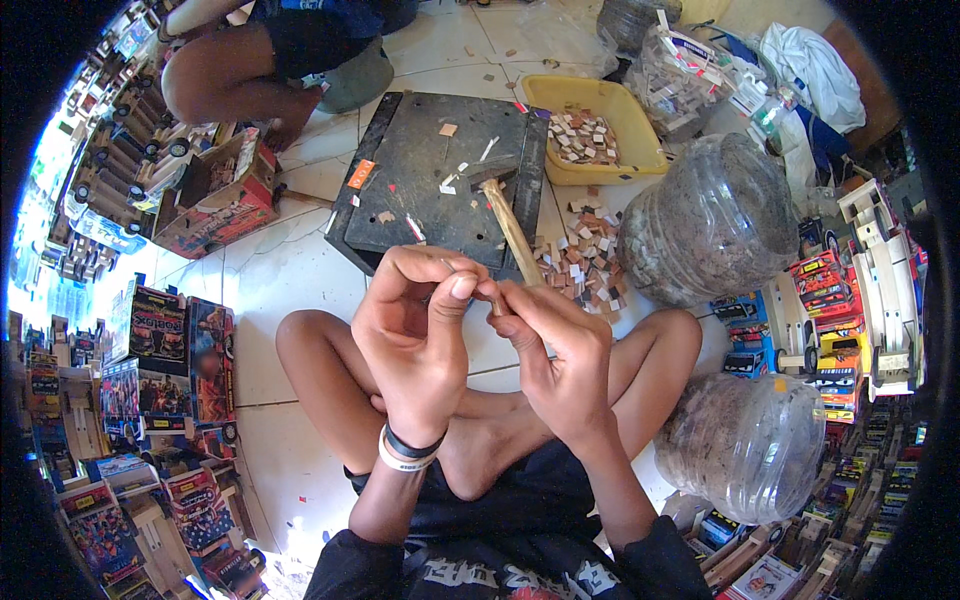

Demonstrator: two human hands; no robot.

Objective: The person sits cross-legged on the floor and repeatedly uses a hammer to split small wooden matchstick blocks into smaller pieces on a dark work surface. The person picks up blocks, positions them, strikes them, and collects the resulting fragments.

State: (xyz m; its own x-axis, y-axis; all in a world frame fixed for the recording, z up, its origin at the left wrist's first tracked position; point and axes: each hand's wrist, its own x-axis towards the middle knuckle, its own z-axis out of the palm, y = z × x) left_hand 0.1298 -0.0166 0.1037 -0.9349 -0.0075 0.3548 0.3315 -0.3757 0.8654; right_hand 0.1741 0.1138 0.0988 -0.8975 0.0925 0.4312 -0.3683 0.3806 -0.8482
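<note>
Both my hands are raised together above my crossed legs, fingertips meeting. My left hand (412, 325) is closed in a pinch, with a sliver of something thin at its fingertips. Beside it, my right hand (562, 355) pinches too, around a small light-brown bit. What they hold is too small to name. Just beyond, a hammer (512, 235) rests on a low black box-like stand (415, 165), its wooden handle pointing toward me and passing behind my right hand. Paper scraps and an orange tag (361, 174) lie on the stand.
Small wooden tiles (585, 258) are heaped on the floor beside a yellow basin (640, 170) of similar tiles. Clear plastic jugs (712, 220) stand at right. Toy wooden trucks (832, 290) line both sides. A red carton (222, 205) and another person's leg (225, 80) are at far left.
</note>
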